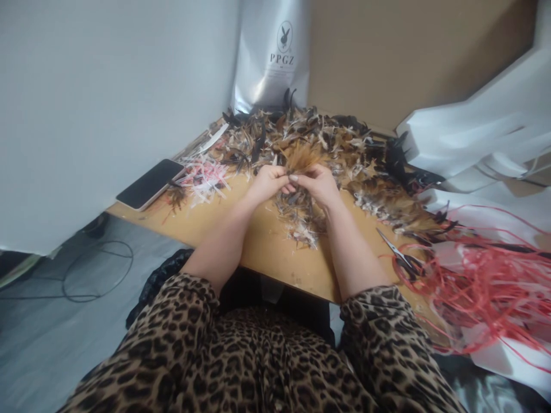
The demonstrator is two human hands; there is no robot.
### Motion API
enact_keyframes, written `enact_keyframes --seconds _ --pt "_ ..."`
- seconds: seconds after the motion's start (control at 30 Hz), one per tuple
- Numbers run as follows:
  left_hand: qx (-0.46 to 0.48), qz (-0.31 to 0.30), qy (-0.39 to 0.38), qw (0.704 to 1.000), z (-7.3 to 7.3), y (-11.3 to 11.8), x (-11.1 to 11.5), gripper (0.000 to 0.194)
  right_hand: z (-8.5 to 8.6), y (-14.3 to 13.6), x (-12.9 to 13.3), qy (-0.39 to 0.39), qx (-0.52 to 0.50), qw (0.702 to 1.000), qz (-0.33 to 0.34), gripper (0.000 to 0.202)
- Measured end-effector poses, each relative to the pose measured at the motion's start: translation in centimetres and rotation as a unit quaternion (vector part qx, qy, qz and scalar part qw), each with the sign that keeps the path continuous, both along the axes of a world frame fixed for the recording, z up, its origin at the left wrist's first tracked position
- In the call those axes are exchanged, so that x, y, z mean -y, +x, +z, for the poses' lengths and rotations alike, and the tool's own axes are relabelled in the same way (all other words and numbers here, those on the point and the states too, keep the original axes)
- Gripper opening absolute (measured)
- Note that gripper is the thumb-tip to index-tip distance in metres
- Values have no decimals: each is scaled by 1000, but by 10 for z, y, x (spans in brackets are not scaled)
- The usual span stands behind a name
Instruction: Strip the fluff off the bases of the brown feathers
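Both my hands meet over the middle of the wooden table, pinching the base of a bunch of golden-brown feathers (303,155) that fans out away from me. My left hand (273,182) has its thumb and fingers closed at the bunch's lower left. From the other side my right hand (317,183) grips the same base, thumb toward the left hand. Just below the hands lies a small heap of loose feathers (303,226). Behind them spreads a large pile of brown, black and whitish feathers (344,132). The exact point of grip is partly hidden by my fingers.
At the left edge of the table (206,221) lies a phone (150,183), beside pink and white strips (202,176). To the right are scissors (400,255) and a tangle of red ribbon (495,287). A silver bag (271,74) stands at the back.
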State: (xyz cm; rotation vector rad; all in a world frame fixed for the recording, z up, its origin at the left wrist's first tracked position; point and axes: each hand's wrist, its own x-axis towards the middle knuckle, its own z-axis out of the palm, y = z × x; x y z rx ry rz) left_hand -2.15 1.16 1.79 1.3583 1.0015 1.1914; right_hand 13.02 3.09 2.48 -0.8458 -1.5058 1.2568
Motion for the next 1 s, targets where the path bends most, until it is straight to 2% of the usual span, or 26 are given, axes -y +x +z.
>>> enact_keyframes --seconds 0.17,0.23,0.33,0.47,0.57,0.73,0.93,1.0 --pt "30 -36 -5 999 3 -1 2 17 -3 -3 2 -25 -30 999 19 29" --pt "34 -41 -11 999 3 -2 3 17 -7 -5 1 -34 -50 998 6 29" --pt "42 -34 -17 998 3 -1 2 14 -13 -10 -1 -25 -52 997 -53 29" --pt "55 -3 -31 998 1 1 0 10 -19 -18 0 37 -32 987 -154 29" --pt "62 4 -43 997 -1 3 0 11 -20 -23 3 51 -30 981 -184 30" --pt "62 -2 -33 998 1 2 0 13 -16 -25 6 9 -61 984 -168 35" --pt "28 -23 -24 999 -2 0 -3 16 -17 -27 7 -77 -109 987 -87 40" --pt "24 -7 -26 999 -6 0 -5 18 -18 -29 7 -83 -113 985 -102 38"
